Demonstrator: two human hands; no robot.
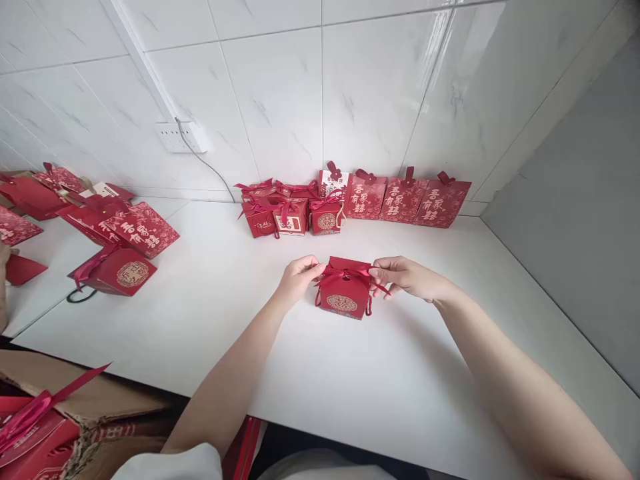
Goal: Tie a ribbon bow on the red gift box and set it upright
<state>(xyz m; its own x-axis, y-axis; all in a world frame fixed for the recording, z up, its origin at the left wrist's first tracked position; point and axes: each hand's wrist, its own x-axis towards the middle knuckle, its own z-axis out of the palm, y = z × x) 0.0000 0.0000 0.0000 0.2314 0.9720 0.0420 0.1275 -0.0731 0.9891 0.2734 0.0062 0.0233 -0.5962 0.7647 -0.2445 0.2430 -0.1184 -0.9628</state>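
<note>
A small red gift box with a round gold emblem stands upright on the white table in front of me. A dark red ribbon is tied in a bow across its upper part, and twisted cord handles hang at its sides. My left hand is at the box's upper left corner, thumb and finger pinched on the ribbon's left side. On the opposite side my right hand pinches the ribbon's right part. The exact spot under each fingertip is hidden.
Finished-looking red boxes and flat-fronted gift bags line the tiled wall. More red bags and a box on its side lie left. Another person's hand shows at the left edge. A cardboard carton stands lower left.
</note>
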